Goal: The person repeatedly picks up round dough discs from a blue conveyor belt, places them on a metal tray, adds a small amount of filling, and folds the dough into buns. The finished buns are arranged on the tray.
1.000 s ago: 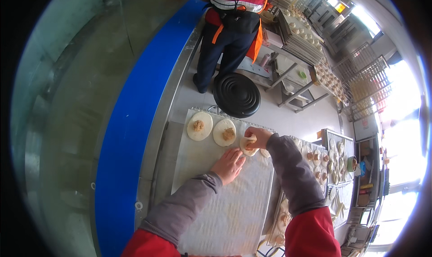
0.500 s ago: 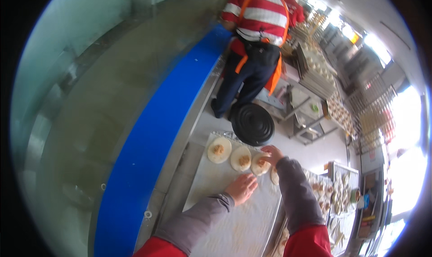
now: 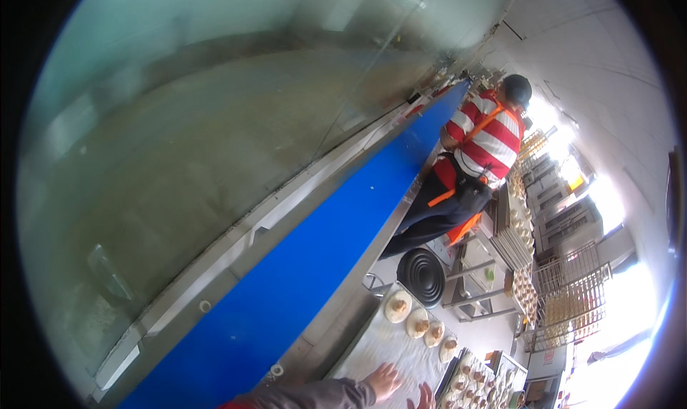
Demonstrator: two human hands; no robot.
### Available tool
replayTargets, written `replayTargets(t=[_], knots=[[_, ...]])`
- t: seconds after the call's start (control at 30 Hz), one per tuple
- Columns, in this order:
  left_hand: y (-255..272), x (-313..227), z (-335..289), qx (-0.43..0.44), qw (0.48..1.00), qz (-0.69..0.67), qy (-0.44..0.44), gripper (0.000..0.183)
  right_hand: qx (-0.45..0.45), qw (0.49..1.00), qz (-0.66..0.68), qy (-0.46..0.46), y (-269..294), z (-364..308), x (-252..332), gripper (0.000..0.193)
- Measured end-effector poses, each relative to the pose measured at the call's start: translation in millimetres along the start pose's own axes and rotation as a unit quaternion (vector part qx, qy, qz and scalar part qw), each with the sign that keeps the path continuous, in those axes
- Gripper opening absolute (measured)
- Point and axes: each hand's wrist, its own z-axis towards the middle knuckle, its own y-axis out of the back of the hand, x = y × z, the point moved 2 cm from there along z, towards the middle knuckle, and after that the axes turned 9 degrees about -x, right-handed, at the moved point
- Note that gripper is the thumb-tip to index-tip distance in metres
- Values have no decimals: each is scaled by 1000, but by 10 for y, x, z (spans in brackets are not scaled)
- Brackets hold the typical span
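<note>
A paper-lined baking tray [image 3: 386, 341] lies in front of me, with a short row of pale dough rounds [image 3: 398, 307] along its far end. Each round carries a brown, crumbly heap of filling. My left hand [image 3: 384, 382] hovers over or rests on the bare part of the tray, palm down, its fingers apart and holding nothing. Only the fingers of my right hand [image 3: 424, 397] show, at the lower edge near the tray's right side; they are spread and empty. The rest of that hand is out of the picture.
A blue conveyor belt [image 3: 300, 266] runs along my left. A black round stool [image 3: 421, 277] stands beyond the tray. Further off, a person in a striped shirt [image 3: 494, 140] faces the belt. More filled trays [image 3: 469, 384] and wire racks [image 3: 572, 316] are on the right.
My view has swung up and left, so the tray sits lower in the picture. My right hand has come away from a dough round and back toward me.
</note>
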Motion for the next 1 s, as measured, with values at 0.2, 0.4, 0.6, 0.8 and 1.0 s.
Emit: replayTargets(t=[0.2, 0.4, 0.6, 0.8, 1.0], knots=[[188, 323, -822, -103, 994, 32, 22, 50, -10, 991, -78, -109, -612, -551, 82, 58], [-76, 506, -903, -119, 991, 43, -52, 67, -46, 989, -108, -96, -714, -525, -95, 58], [102, 512, -886, -50, 995, 58, -70, 69, -2, 978, -89, -187, -417, -381, 416, 66], [67, 514, -862, -37, 991, 91, -95, 69, -40, 985, -32, -164, -252, -391, 496, 63], [437, 367, -977, 37, 981, 166, -90, 64, -149, 966, 169, -126, 350, -1212, 992, 47]])
